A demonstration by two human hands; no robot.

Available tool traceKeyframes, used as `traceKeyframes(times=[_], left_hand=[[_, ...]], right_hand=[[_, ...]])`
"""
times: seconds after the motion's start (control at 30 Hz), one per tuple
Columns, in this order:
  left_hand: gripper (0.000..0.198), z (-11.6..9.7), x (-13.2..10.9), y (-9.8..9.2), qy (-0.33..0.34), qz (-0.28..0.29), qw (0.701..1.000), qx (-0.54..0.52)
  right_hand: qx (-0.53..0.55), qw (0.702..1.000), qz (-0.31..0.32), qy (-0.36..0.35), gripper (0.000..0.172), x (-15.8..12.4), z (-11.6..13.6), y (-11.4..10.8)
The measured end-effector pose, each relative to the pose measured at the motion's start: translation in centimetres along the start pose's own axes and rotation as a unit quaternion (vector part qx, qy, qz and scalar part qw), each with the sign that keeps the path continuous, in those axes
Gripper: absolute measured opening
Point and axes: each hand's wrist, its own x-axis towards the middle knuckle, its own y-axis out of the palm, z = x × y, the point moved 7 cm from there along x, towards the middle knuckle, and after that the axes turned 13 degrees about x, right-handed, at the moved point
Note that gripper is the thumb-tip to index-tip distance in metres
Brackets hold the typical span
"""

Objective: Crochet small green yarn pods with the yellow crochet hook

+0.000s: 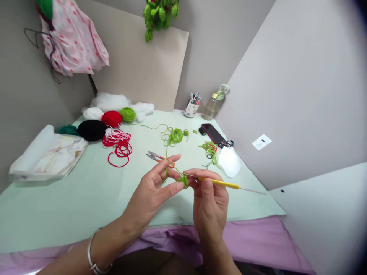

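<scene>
A small green crocheted piece (183,180) is pinched between the thumb and fingers of my left hand (156,189), with green yarn running over the raised index finger. My right hand (210,196) grips a crochet hook (223,183) by its yellow handle, and the hook's metal tip meets the green piece. From the fingers the yarn leads back to a loose green tangle (175,136) on the table. Scissors with orange handles (157,156) lie just behind my left hand, partly covered by its fingers.
Red yarn (119,147), a black ball (91,130), a red ball (111,118) and a plastic-wrapped packet (51,156) lie on the left of the table (114,206). A phone (213,133), yarn scraps (210,149), a pen cup (192,105) and a bottle (213,105) are at the right.
</scene>
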Motion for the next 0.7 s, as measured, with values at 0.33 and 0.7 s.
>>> traceKeyframes(times=[0.33,0.7], left_hand=[[0.042,-0.8,-0.3,-0.4,0.015,-0.030,0.999,0.027],[0.039,-0.8,-0.3,-0.1,0.017,-0.019,1.000,0.004]], right_hand=[[0.029,0.999,0.017,0.013,0.023,0.7,0.2,0.1],[-0.150,0.974,0.068,-0.156,0.024,-0.8,2.7,1.3]])
